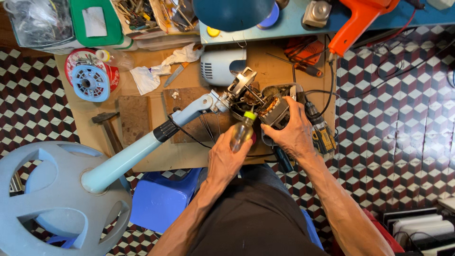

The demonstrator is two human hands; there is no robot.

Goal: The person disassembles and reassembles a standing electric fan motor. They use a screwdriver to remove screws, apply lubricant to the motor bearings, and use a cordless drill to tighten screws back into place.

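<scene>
**Oil bottle held at an opened fan motor**

At the middle of the brown work board (265, 61), the left hand (226, 159) is closed around a small clear bottle (241, 133) with a yellow-green cap, its tip pointing at the bare fan motor (268, 108) with copper windings. The right hand (293, 130) is clasped over the motor's right side, fingers wrapped on its dark housing. The motor sits at the top of a pale blue fan stand (137, 154) that runs down-left to a round pale blue base (57, 208).

At the top left stands a green box (95, 21) with a white rectangular label, beside a clear plastic bag (33, 19) of dark, indistinct contents. Below them lies a red round tin (76, 61), with a blue spool (91, 83) lying over it. An open tray (151, 14) at the top holds mixed hand tools. A white crumpled rag (151, 73) lies near a pale motor cover (222, 66). An orange heat gun (358, 21) rests at the top right.
</scene>
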